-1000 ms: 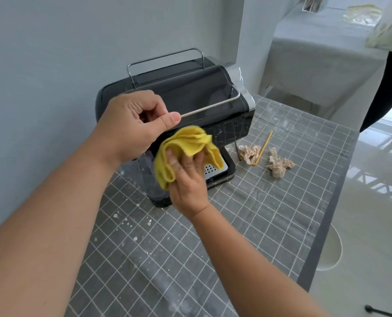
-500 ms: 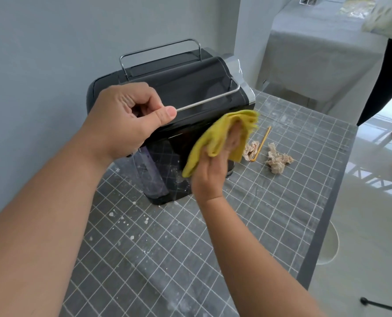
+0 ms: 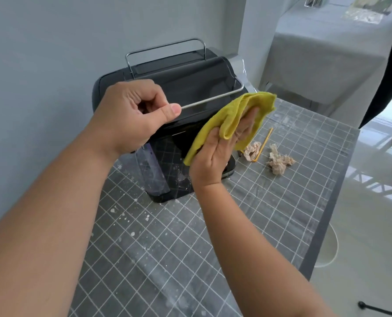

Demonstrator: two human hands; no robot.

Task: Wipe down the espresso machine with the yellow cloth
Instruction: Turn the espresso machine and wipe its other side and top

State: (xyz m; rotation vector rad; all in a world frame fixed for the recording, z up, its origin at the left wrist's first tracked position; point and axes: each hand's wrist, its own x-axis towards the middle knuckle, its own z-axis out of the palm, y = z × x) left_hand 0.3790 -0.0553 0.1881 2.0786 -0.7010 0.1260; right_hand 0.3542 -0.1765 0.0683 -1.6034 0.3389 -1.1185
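A black espresso machine (image 3: 190,83) stands on a grid-patterned mat (image 3: 190,248) against the wall. My left hand (image 3: 131,115) grips the near end of its chrome top rail (image 3: 213,100), with the thumb pressed along the rail. My right hand (image 3: 213,156) holds the yellow cloth (image 3: 236,110) against the machine's front right corner. Its fingers point up and lie fairly straight. A fold of the cloth drapes over the thumb side of the hand. The cloth and the hand hide the front panel and the drip tray.
Two crumpled brownish paper wads (image 3: 279,162) and a thin yellow stick (image 3: 264,143) lie right of the machine. The table's dark edge (image 3: 327,213) runs close on the right, with a white stool (image 3: 330,248) below. A grey-covered table (image 3: 327,53) and a dark-clothed person (image 3: 391,76) are behind.
My right hand has carried the cloth from the drip tray area up and to the right, to the machine's front right corner. My left hand keeps its grip on the rail.
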